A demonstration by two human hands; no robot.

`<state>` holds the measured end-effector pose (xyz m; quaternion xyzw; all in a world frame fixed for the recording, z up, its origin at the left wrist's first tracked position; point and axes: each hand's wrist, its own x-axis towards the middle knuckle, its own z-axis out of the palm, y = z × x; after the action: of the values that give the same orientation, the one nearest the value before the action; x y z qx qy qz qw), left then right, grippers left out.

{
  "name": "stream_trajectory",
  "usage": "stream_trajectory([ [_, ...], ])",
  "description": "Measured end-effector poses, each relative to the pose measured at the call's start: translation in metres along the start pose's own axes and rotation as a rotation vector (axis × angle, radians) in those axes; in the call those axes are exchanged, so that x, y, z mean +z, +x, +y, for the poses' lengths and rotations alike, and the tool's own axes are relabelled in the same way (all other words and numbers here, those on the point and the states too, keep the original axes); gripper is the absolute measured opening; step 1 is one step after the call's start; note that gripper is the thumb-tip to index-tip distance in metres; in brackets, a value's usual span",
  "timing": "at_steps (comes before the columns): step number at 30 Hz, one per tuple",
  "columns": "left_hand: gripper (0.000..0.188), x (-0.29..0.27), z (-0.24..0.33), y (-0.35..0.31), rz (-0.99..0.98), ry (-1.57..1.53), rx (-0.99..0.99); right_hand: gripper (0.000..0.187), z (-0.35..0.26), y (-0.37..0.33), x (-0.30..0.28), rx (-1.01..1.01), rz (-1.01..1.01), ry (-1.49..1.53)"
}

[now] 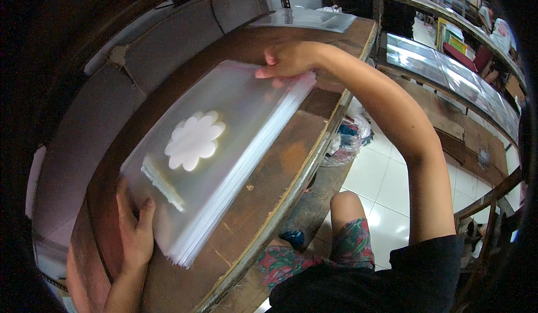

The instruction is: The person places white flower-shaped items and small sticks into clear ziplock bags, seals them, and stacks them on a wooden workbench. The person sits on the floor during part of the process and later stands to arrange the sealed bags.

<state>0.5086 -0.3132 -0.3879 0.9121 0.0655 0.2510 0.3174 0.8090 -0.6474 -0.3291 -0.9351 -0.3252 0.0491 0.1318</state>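
A thick stack of clear plastic sheets (241, 108) lies at a slant on the brown wooden table. A white flower shape (195, 141) and a short pale strip (162, 187) show on its upper face. At the far end, my right hand (286, 60) is closed on the edge of the plastic sheets, with some fingertips seen through the film. My left hand (134, 229) rests against the near left end of the stack, fingers stretched along it and thumb apart. Many thin layers fan slightly along the stack's right side.
More clear sheets (305, 18) lie at the table's far end. A grey padded surface (168, 46) borders the table on the left. Beyond the table's right edge, a plastic bag of scraps (350, 139) sits low beside white floor tiles (386, 173). Shelving with shiny sheets (448, 69) stands at right.
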Motion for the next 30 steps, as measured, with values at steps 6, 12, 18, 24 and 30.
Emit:
stream_trajectory([
  [6,0.063,-0.005,-0.007,0.003,-0.121,0.208,-0.018,0.063,-0.005,0.000,0.003,-0.169,-0.017,-0.124],
  [12,0.068,0.000,0.016,0.000,-0.100,0.328,-0.079,0.055,0.017,0.008,-0.009,-0.280,-0.119,-0.024],
  [18,0.066,0.006,0.004,-0.004,0.035,0.324,-0.085,0.045,0.154,0.052,-0.067,-0.295,0.117,-0.408],
  [24,0.063,0.011,0.031,0.003,0.092,0.430,-0.196,0.068,0.259,0.089,-0.098,-0.083,-0.329,-0.745],
  [30,0.063,0.012,0.045,0.011,0.124,0.436,-0.205,0.062,0.284,0.127,-0.104,-0.112,-0.492,-0.593],
])
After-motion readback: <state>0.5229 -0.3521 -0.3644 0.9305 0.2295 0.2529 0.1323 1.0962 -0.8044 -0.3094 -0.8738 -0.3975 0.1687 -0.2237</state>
